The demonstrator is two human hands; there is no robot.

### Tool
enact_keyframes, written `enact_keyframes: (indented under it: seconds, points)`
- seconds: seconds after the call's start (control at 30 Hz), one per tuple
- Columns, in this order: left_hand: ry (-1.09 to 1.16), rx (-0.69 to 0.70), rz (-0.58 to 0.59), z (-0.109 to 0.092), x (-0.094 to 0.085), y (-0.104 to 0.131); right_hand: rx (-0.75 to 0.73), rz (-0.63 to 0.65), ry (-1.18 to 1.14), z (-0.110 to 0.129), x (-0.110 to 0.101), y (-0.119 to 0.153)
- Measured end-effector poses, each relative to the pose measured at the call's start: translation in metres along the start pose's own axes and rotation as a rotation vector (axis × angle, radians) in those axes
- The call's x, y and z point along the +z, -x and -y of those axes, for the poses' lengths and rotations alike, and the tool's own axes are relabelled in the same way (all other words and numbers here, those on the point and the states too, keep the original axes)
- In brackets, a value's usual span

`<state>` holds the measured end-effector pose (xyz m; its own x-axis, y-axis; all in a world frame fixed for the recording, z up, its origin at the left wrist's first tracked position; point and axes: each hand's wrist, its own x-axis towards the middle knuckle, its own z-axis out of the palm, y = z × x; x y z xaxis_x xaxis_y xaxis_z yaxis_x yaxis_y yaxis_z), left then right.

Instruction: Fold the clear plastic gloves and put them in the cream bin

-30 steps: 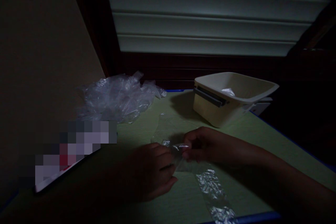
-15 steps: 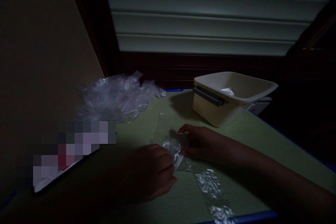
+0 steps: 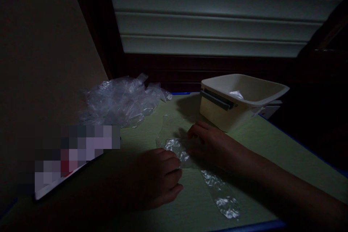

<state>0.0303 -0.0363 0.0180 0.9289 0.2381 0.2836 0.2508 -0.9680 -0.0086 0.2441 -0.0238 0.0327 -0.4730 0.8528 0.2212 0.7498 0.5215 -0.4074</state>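
Note:
A clear, crinkled plastic bag (image 3: 174, 145) lies flat on the pale green table between my hands. A long strip of the same clear film (image 3: 227, 203) runs from beneath my right wrist toward the near table edge. My left hand (image 3: 160, 179) rests at the bag's near left side with its fingers curled in on the film. Over the bag's right part, my right hand (image 3: 208, 139) has bent fingers closed on the film; its fingertips are partly in shadow.
A heap of clear plastic bags (image 3: 122, 101) sits at the back left. At the back right stands a cream bin (image 3: 217, 112) with a grey handle and some clear plastic inside. A blurred-out flat device (image 3: 78, 159) lies at left. Behind the table is a slatted shutter (image 3: 212, 21).
My right hand has moved slightly away from me, its fingers drawn closer together. The film strip's near end has slid up from the table edge. My left hand has hardly moved.

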Motion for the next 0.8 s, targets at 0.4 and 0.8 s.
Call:
enact_keyframes:
  seconds: [0.4,0.8]
  points:
    - [0.041,-0.013,-0.042,0.0,0.001,0.0,0.105,0.059,0.103,0.002,0.001,-0.002]
    - [0.05,-0.039,-0.017,-0.001,-0.001,0.0,-0.077,0.217,-0.052,0.015,-0.007,-0.002]
